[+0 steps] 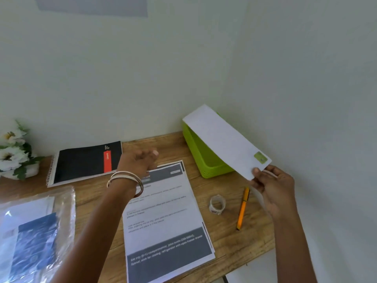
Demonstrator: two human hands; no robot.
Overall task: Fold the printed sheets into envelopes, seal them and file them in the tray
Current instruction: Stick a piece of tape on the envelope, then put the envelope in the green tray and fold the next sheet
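My right hand (271, 186) pinches the near end of a white envelope (222, 139) with a green stamp at its corner. The envelope is raised over the green plastic tray (201, 158) at the back right of the wooden desk. My left hand (138, 160), with bangles on the wrist, hovers with loose fingers above the top of a stack of printed sheets (163, 217) in the middle of the desk. It holds nothing.
A roll of clear tape (217, 204) and an orange pen (242, 209) lie right of the sheets. A black spiral notebook (85, 162) sits at the back, white flowers (12, 150) at the far left, and a clear plastic packet (34, 237) at the near left.
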